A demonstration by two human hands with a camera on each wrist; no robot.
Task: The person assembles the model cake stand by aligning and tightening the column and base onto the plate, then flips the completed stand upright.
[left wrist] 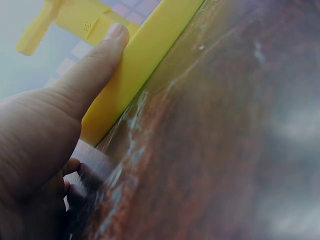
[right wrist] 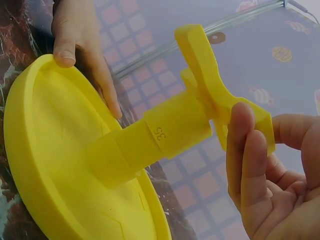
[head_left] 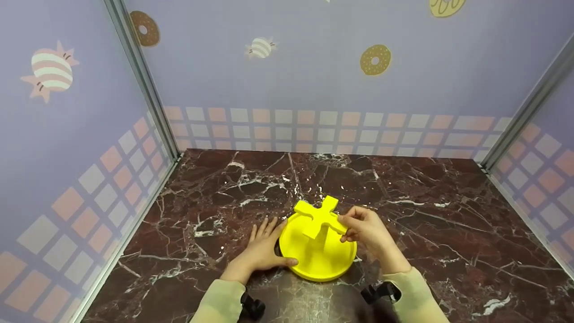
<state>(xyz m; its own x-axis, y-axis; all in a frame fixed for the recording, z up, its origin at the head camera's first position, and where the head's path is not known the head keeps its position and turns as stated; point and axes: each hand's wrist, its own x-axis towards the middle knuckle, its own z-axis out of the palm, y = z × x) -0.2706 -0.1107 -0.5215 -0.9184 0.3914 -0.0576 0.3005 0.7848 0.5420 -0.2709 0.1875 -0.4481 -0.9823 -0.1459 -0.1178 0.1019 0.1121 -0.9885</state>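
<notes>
A round yellow dish (head_left: 298,249) with a raised rim stands on the marble-patterned tabletop. From its middle rises a stepped yellow post (right wrist: 175,125) with small digits marked on its side. On top of the post is a yellow four-armed cross-shaped handle (head_left: 319,215). My right hand (head_left: 367,229) pinches one arm of this handle between thumb and fingers, at the right. At the dish's left side, my left hand (head_left: 260,252) rests with fingers spread and straight. Its thumb (left wrist: 95,65) lies over the near rim, pressing the dish's edge.
Purple wall panels (head_left: 291,80) with printed sweets and a tile pattern enclose the back and both sides of the dark red marble-patterned tabletop (head_left: 430,233). Metal corner strips (head_left: 148,85) join the panels. Black straps (head_left: 381,292) sit at both wrists.
</notes>
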